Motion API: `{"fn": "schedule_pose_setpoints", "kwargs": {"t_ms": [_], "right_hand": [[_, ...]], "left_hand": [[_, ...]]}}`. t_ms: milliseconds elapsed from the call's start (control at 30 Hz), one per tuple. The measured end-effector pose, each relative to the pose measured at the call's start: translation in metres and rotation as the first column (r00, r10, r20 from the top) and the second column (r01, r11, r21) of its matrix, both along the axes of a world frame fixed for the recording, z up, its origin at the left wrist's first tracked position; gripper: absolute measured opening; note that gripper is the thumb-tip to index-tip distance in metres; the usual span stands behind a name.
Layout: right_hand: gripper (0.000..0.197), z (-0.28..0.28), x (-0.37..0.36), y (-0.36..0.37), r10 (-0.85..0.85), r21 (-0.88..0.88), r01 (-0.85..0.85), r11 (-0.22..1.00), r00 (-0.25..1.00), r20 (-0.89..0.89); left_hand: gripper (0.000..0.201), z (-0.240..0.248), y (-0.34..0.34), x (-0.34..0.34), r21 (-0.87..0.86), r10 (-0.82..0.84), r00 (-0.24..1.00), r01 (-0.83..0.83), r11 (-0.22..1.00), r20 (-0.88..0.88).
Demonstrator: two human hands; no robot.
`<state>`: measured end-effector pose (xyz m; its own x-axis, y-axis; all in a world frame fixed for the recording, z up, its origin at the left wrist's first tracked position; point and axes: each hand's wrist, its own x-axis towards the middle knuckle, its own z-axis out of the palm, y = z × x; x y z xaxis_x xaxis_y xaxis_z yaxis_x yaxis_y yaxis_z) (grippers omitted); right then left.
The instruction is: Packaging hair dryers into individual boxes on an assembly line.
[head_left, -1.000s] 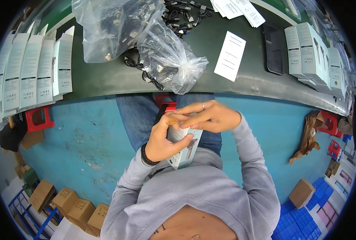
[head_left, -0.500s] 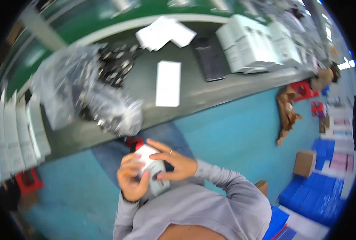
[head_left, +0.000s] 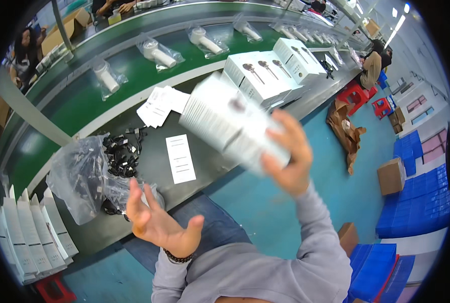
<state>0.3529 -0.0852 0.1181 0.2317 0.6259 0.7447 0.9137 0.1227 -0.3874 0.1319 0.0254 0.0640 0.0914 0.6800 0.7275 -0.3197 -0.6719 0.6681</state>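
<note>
My right hand (head_left: 287,160) is raised and grips a white rectangular box (head_left: 230,121), blurred by motion, tilted above the grey worktable (head_left: 149,146). My left hand (head_left: 157,222) hovers open and empty, fingers spread, near the table's front edge beside a clear plastic bag (head_left: 81,177) of black cables (head_left: 120,151). A white paper slip (head_left: 180,158) lies flat on the table between my hands. A stack of matching white boxes (head_left: 268,68) stands on the table just beyond the held box.
A green conveyor belt (head_left: 73,96) behind the table carries bagged white items (head_left: 157,50). Flat white cartons (head_left: 28,237) stand in a row at left. Loose white leaflets (head_left: 159,104) lie on the table. Blue crates (head_left: 419,202), cardboard boxes and red stools sit on the blue floor at right. Other people work far off.
Both hands held the box together in my lap before. Now my right hand has lifted it up toward the table and my left hand has let go and opened. The view swung right.
</note>
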Motion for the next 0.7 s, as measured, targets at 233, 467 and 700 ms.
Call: {"fn": "schedule_pose_setpoints", "kwargs": {"t_ms": [233, 467, 700], "right_hand": [[0.035, 0.03, 0.156, 0.064, -0.557, 0.131, 0.542, 0.83, 0.79, 0.257], [0.035, -0.02, 0.223, 0.068, -0.687, 0.108, 0.707, 0.699, 0.622, 0.376], [0.034, -0.014, 0.218, 0.061, -0.717, 0.138, 0.75, 0.646, 0.536, 0.446]], "left_hand": [[0.065, -0.044, -0.015, -0.051, -0.358, -0.077, 0.992, 0.037, 0.933, -0.1], [0.036, -0.059, -0.024, -0.103, -0.46, 0.016, 0.989, -0.081, 0.884, -0.145], [0.02, -0.062, -0.023, -0.132, -0.405, -0.039, 0.982, -0.04, 0.913, -0.187]]}}
